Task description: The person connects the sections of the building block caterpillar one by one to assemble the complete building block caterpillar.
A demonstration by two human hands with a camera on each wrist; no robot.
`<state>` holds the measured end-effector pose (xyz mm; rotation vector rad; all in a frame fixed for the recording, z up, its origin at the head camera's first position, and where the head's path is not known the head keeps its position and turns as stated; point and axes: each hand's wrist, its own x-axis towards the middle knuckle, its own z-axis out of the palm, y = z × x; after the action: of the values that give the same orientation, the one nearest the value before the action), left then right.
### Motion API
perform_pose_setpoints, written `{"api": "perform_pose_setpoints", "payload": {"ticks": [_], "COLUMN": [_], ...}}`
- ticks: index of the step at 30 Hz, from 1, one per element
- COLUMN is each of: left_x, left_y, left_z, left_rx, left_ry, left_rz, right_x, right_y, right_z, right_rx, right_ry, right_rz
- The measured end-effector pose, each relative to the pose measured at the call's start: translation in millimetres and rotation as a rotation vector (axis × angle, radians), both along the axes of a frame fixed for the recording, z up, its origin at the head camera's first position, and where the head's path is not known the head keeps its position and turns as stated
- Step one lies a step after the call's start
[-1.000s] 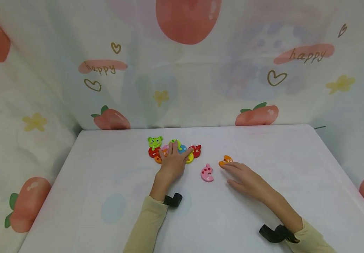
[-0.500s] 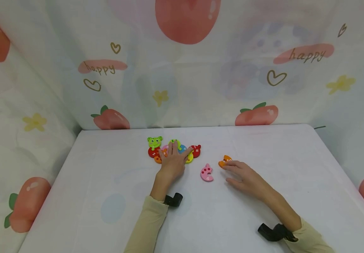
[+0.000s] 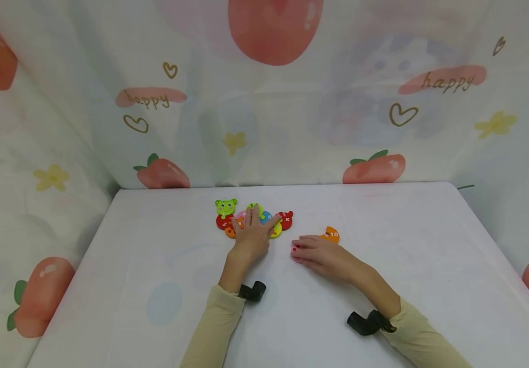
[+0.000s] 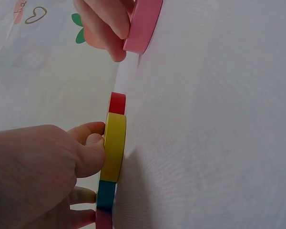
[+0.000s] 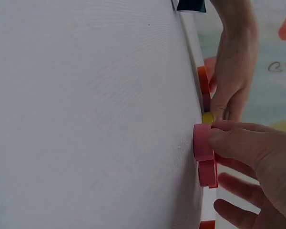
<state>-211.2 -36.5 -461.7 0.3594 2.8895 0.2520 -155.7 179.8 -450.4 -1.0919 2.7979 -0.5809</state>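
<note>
My left hand (image 3: 250,240) rests with spread fingers on a joined row of colourful caterpillar puzzle pieces, partly covering them. A green smiling head piece (image 3: 225,206) tops a red piece (image 3: 224,221) at the row's left end; a red tail piece (image 3: 286,220) lies at its right. The thumb presses close to a yellow piece (image 4: 114,148) in the left wrist view. My right hand (image 3: 326,257) pinches a pink puzzle piece (image 5: 203,142) between thumb and fingers, mostly hiding it from above; only a bit of pink with red dots shows.
An orange puzzle piece (image 3: 332,234) marked 10 lies just beyond my right hand. Everything is on a white-covered table (image 3: 121,245), with a patterned curtain (image 3: 292,128) behind its far edge. Black wrist cameras (image 3: 253,291) sit on both wrists.
My right hand has moved left, from the orange piece to the pink piece, and now holds it. The orange piece has been left lying on the table. My left hand stays put.
</note>
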Motion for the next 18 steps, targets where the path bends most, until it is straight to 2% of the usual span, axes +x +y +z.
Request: {"api": "perform_pose_setpoints", "payload": {"ticks": [4,7,9,14,18], "left_x": [0.4,-0.2,-0.5,-0.2,0.8], "left_y": [0.2,0.3,0.4,0.6,0.5], "left_z": [0.2,-0.1,-0.1,0.4,0.0], "left_rx": [0.001,-0.006,-0.01,-0.008,-0.005], "left_ry": [0.001,0.003,0.006,0.01,0.0], "left_rz": [0.003,0.004,0.004,0.004,0.002], "right_x": [-0.5,-0.3,-0.2,-0.8,0.6], "right_y": [-3.7,-5.3,-6.5,-8.2,-5.5], "right_z": [0.9,3.1,4.8,8.6,7.6], "right_rx": [0.087,0.111,0.121,0.093,0.05], "right_ry": [0.064,0.085,0.052,-0.116,-0.141], "right_rz": [-0.109,-0.197,-0.252,-0.347,-0.351]}}
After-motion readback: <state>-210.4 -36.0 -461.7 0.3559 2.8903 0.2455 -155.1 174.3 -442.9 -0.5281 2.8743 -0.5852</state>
